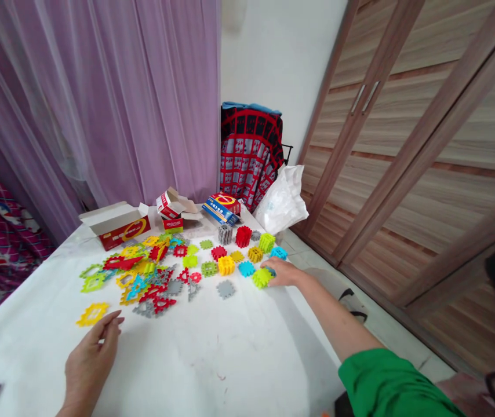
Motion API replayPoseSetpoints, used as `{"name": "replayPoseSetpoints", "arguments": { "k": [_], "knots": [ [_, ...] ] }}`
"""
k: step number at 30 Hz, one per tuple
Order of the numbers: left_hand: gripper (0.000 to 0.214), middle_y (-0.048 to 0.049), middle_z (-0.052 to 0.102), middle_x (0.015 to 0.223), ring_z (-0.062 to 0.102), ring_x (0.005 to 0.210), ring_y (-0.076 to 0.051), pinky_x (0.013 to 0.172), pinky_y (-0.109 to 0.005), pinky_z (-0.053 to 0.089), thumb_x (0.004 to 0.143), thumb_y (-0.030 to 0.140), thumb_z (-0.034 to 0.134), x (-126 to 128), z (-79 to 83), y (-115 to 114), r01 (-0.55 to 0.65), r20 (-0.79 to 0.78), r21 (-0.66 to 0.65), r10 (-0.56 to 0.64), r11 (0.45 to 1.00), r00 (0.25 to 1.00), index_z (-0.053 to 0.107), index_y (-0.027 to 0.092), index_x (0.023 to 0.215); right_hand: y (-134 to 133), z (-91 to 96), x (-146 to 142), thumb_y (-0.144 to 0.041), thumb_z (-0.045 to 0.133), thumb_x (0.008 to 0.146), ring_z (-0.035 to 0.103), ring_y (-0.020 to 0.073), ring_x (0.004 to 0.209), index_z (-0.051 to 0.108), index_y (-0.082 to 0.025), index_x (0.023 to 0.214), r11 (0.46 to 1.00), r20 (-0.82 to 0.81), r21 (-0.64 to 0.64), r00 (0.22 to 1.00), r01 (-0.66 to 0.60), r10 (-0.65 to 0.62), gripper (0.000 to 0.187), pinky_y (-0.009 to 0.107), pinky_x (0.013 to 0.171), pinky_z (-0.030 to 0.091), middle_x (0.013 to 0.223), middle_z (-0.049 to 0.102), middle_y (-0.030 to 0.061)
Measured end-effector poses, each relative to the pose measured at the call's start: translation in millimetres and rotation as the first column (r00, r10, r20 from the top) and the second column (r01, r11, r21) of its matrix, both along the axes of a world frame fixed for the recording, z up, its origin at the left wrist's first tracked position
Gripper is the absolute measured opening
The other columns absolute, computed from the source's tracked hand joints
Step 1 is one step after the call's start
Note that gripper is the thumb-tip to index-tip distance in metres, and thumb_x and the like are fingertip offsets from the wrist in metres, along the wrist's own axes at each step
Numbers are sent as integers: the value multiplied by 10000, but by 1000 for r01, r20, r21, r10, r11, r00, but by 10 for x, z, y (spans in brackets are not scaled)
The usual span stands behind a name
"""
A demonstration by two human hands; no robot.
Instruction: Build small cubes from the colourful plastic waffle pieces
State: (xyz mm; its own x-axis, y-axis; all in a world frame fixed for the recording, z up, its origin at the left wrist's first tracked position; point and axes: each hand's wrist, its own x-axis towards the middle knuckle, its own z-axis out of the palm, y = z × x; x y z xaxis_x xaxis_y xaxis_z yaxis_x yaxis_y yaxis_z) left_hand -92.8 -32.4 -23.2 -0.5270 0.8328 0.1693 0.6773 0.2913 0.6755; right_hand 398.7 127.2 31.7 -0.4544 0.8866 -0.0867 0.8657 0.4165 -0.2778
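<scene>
My right hand (pixel 283 271) reaches out over the white table (pixel 213 353) and closes on a lime-green toothed block (pixel 261 278) at the right end of a group of built cubes. My left hand (pixel 93 353) lies flat on the table near me, fingers stretched out, its fingertips just short of a flat yellow tile (pixel 93 314). A heap of flat coloured interlocking tiles (pixel 143 278) spreads across the table's left middle. Built cubes stand beyond it: yellow (pixel 226 265), red (pixel 243 236), grey (pixel 225 234), blue (pixel 246 268).
Open cardboard boxes (pixel 119 227) and a blue pack (pixel 221 209) sit at the table's far edge. A white plastic bag (pixel 283 200) and a red checked cloth (pixel 250 153) are behind. Wooden wardrobe doors (pixel 425 145) run along the right, purple curtains (pixel 99 98) on the left.
</scene>
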Motion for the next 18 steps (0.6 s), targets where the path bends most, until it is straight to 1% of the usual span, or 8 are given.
{"name": "replayPoseSetpoints", "arguments": {
  "k": [3, 7, 10, 13, 18],
  "knots": [
    [329, -9, 778, 998, 726, 821, -197, 727, -292, 523, 838, 443, 441, -8, 20, 10, 11, 19, 2, -11, 1000, 1000, 611, 298, 1081, 15, -3, -37, -282, 791, 607, 567, 270, 1146, 630, -253, 1242, 1000, 30, -6, 999, -10, 11, 656, 360, 983, 436, 1221, 614, 77],
    [295, 4, 785, 942, 726, 787, -188, 703, -275, 532, 821, 424, 459, -14, 20, 22, 20, 50, 21, -21, 1000, 999, 626, 297, 1029, 51, -1, -76, -306, 781, 616, 569, 278, 1143, 629, -253, 1250, 1000, 66, -17, 998, -19, 20, 655, 363, 971, 442, 1210, 619, 83],
    [289, 10, 785, 919, 725, 801, -189, 708, -271, 532, 817, 416, 467, -4, 31, 23, 7, 50, 23, -8, 1000, 999, 638, 295, 1016, 78, -15, -86, -308, 788, 595, 586, 265, 1104, 638, -270, 1236, 1000, 71, -19, 997, -17, 18, 660, 344, 943, 454, 1174, 631, 67],
    [279, 14, 784, 916, 721, 779, -188, 698, -273, 529, 810, 410, 471, 31, 88, 9, -6, 61, 17, 5, 1000, 998, 644, 298, 998, 94, -40, -88, -301, 791, 583, 598, 253, 1072, 646, -283, 1222, 1000, 73, -20, 997, -14, 15, 655, 324, 920, 460, 1146, 641, 54],
    [285, 8, 783, 892, 715, 785, -195, 704, -278, 525, 801, 405, 461, 83, 178, -11, -12, 81, 0, 12, 1000, 997, 646, 289, 984, 98, -64, -99, -298, 781, 589, 614, 244, 1019, 647, -276, 1218, 1000, 82, -28, 997, -8, 10, 643, 308, 882, 471, 1116, 649, 54]
  ]
}}
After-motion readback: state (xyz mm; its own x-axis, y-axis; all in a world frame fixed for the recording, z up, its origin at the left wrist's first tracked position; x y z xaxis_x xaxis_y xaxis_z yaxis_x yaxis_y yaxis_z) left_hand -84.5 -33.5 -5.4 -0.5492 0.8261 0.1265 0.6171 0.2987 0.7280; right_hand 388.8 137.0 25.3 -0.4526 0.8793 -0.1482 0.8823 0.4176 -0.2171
